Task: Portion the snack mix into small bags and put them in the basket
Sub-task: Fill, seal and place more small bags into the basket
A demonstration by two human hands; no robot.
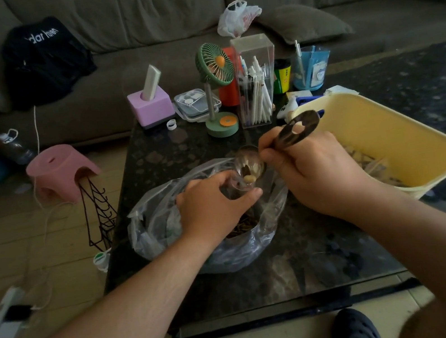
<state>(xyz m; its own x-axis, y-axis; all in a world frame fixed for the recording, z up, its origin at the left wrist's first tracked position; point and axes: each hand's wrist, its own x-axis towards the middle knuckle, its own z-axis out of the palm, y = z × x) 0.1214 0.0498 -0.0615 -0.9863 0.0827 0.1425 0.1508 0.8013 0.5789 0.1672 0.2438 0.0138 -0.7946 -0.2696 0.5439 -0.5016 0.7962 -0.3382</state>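
At frame centre our left hand (215, 199) pinched a small bag (235, 186) open over the big bag (166, 222); our right hand's (316, 171) fingers gripped the spoon (250, 164). We judged slow tipping best. The basket (405, 135) waited right.

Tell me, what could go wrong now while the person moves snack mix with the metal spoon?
1. The shiny metal spoon, held in the right hand, is tilted; pieces may miss the small clear bag that the left hand holds.
2. The big clear plastic bag of mix is soft and may slump open.
3. The yellow plastic basket sits beside the right forearm; a nudge is possible.
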